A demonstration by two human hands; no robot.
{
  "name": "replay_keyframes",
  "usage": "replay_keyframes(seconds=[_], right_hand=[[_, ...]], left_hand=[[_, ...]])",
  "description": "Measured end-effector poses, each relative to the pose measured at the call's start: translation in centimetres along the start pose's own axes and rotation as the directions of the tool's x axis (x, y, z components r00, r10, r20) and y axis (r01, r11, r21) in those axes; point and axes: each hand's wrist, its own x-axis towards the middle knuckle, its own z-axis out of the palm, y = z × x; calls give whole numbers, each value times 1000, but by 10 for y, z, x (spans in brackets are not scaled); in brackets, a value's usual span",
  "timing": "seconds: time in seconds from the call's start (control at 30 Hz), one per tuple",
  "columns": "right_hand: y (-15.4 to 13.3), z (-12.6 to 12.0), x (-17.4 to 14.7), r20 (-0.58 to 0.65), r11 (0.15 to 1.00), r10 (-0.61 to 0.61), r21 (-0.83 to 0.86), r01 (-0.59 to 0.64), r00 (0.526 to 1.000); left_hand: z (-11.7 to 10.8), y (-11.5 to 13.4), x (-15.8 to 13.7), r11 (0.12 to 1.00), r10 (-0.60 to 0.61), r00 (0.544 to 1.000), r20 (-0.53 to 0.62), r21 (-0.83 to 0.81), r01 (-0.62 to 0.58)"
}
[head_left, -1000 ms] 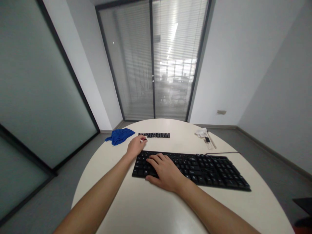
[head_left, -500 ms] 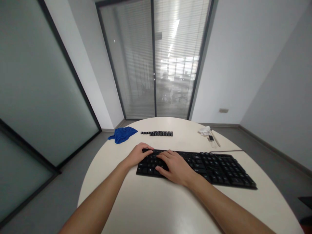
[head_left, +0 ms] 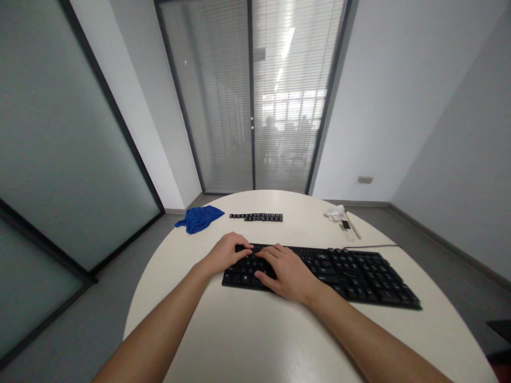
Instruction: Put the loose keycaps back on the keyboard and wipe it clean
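Observation:
A black keyboard (head_left: 319, 276) lies on the round white table, its numeric pad toward the right. My left hand (head_left: 227, 254) grips its far left corner, the index finger along the back edge and the thumb over the keys. Across the left part of the keys rests my right hand (head_left: 285, 274), palm down, thumb and index finger spread apart. I cannot make out anything held in it. The keys beneath both hands are partly hidden. Behind the keyboard, small black keycaps (head_left: 263, 217) stand in two rows.
A crumpled blue cloth (head_left: 200, 218) lies at the table's far left. At the far right are a white tissue (head_left: 335, 213), a thin pale stick (head_left: 353, 225) and a small black item (head_left: 346, 225). The keyboard's cable (head_left: 371, 246) runs off rightward. Glass partitions and walls surround the table.
Both hands keep nearly the same place on the keyboard. The whole view has shifted very slightly; nothing else visibly differs.

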Motion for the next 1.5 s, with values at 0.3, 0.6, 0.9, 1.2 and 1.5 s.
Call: replay_keyframes(seconds=[0.3, 0.6, 0.9, 1.2, 1.5], right_hand=[[-1, 0, 0, 12, 1000, -7, -21, 7, 1000], [-4, 1, 1, 31, 998, -5, -67, 7, 1000], [-8, 0, 0, 44, 997, -15, -75, 19, 999], [-11, 3, 0, 58, 996, -6, -91, 12, 998], [-8, 5, -1, 49, 996, -1, -86, 5, 999]], left_hand=[[-2, 5, -3, 999, 23, 998, 57, 48, -26], [6, 5, 3, 996, -85, 996, -6, -31, 85], [32, 8, 2, 969, -101, 982, -161, 207, 134], [35, 6, -1, 949, -111, 989, -95, 285, 134], [32, 12, -3, 946, -196, 975, -100, 244, 215]])
